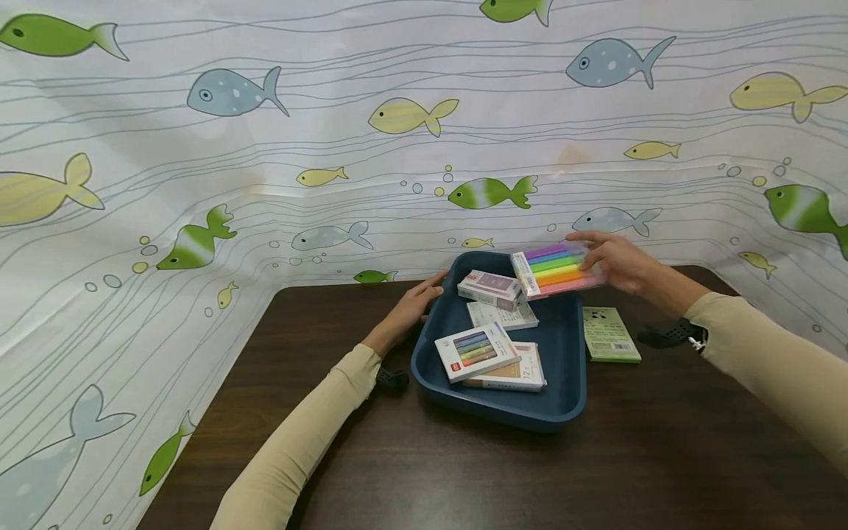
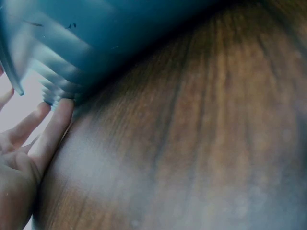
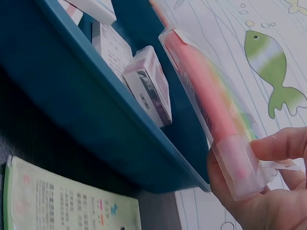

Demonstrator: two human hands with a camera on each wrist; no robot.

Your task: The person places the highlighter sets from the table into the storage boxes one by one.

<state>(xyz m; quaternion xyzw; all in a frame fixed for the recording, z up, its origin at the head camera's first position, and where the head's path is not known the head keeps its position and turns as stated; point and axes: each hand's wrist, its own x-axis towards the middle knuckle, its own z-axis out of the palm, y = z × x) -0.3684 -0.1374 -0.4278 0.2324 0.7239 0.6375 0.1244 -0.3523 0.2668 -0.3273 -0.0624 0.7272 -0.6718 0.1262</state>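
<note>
My right hand [image 1: 619, 263] pinches a clear packet of rainbow-coloured highlighters [image 1: 555, 271] over the far right part of a blue plastic bin [image 1: 563, 368]. In the right wrist view, thumb and fingers grip the end of the highlighter packet [image 3: 206, 91], beside the bin's rim. My left hand [image 1: 414, 305] rests against the bin's left side, its fingers extended; the left wrist view has those fingertips touching the ribbed outer wall. Inside the bin lie a white box with a coloured-pen window [image 1: 477, 352], a box marked 12 [image 1: 523, 372] and two more small boxes [image 1: 490, 289].
A pale green booklet-like pack [image 1: 611, 335] lies on the dark wooden table [image 1: 450, 471], just right of the bin. Behind the table hangs a fish-patterned white sheet [image 1: 397, 162], which also runs along both sides.
</note>
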